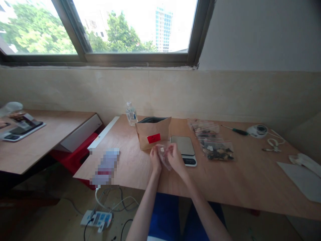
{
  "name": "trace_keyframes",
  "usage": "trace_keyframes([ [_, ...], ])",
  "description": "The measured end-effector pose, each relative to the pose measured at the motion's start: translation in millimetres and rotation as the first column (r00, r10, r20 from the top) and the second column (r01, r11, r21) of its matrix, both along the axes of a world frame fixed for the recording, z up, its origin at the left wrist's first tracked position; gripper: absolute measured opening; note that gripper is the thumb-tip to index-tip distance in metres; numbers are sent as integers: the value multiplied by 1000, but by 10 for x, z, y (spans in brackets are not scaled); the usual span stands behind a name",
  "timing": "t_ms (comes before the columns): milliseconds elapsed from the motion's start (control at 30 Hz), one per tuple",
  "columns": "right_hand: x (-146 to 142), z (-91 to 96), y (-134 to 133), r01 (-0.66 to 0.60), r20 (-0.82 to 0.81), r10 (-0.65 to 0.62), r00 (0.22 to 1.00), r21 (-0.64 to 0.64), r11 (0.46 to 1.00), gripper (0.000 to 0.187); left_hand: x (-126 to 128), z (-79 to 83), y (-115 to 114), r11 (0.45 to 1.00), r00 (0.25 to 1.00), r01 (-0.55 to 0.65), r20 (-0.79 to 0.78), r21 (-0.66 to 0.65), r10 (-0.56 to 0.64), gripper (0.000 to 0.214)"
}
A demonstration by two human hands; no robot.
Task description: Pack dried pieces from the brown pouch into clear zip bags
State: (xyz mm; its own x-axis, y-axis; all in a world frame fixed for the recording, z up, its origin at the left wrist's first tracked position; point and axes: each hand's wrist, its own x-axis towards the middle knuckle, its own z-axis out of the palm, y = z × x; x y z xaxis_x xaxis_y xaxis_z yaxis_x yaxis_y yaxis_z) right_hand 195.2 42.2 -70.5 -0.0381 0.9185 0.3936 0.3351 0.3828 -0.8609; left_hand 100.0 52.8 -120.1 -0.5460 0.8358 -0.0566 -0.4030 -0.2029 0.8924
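Note:
Between my hands is a small clear zip bag (164,160) with a little white label. My left hand (155,158) pinches its left edge, and my right hand (175,154) grips its upper right side. Whether anything lies inside the bag I cannot tell. Just behind it stands a brown paper pouch (150,129) with a red sticker, upright with its top open. A kitchen scale (184,145) lies right beside my right hand, its plate bare and its display toward me. Farther right, several filled clear bags (218,150) overlap in a row.
A water bottle (131,114) stands behind the pouch. To the right are a screwdriver (238,131), a white dome camera (257,131) with its cable and a white sheet (301,180). A blurred-out phone-like object (105,167) lies at the left edge. Below is a power strip (97,219).

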Motion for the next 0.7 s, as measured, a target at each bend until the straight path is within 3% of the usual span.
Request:
trace_keyframes([
  [67, 37, -208, -25, 35, -31, -37, 999, -64, 997, 8, -5, 6, 1, 1000, 1000, 5, 17, 21, -6, 27],
  [133, 78, -291, -34, 36, -50, -42, 998, -104, 994, 8, -7, 10, 8, 999, 999, 20, 31, 37, -21, 28],
  [233, 128, -256, -31, -130, 32, 135, 990, -116, 985, 11, -12, 17, 19, 996, 997, 65, 37, 54, -67, 31],
  [333, 152, -202, -2, -310, 136, 331, 934, -150, 939, 19, -31, 40, -1, 988, 990, 141, 14, 57, -142, 34],
  [500, 161, -317, 67, -269, 167, 306, 937, -211, 940, 29, -106, 129, -95, 961, 958, 276, -83, 23, -273, 33],
  [567, 159, -377, 64, -278, 151, 338, 929, -318, 906, 27, -140, 168, -129, 945, 938, 327, -120, 2, -324, 31],
  [633, 157, -407, 38, -307, 103, 389, 915, -446, 841, 26, -178, 206, -154, 930, 920, 367, -142, -21, -366, 30],
  [700, 158, -405, 5, -332, 56, 412, 909, -498, 801, 27, -228, 243, -175, 923, 912, 382, -139, -50, -385, 28],
])
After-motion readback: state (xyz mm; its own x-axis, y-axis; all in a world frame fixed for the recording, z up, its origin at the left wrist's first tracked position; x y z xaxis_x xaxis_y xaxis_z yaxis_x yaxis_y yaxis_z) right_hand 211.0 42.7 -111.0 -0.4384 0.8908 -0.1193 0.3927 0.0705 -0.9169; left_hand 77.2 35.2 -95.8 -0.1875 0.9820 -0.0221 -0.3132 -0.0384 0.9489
